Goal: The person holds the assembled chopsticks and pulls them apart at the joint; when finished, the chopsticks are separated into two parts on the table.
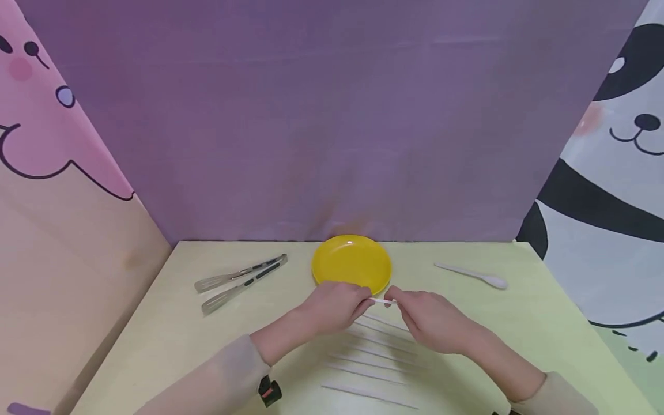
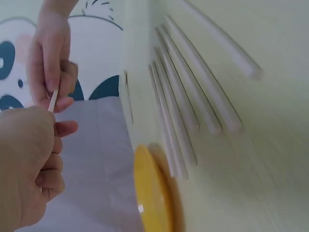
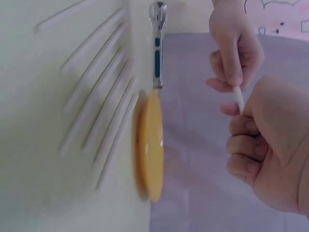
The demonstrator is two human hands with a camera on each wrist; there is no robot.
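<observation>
Above the table in the head view, a short length of a thin white stick (image 1: 383,301) shows between the two hands. My left hand (image 1: 339,305) pinches one end with its thumb and curled fingers. The other end is pinched by my right hand (image 1: 436,320); most of the stick is hidden inside both hands. Several similar thin white sticks (image 1: 369,394) lie roughly side by side on the table below. In the right wrist view the gripped stick (image 3: 239,99) spans the small gap between the fists. A yellow plate (image 1: 353,259) sits just behind my left hand.
Metal tongs (image 1: 244,282) with dark grips lie spread at the back left of the pale table (image 1: 171,346). At the back right rests a white spoon (image 1: 474,275). A purple backdrop (image 1: 332,127) rises along the table's far edge.
</observation>
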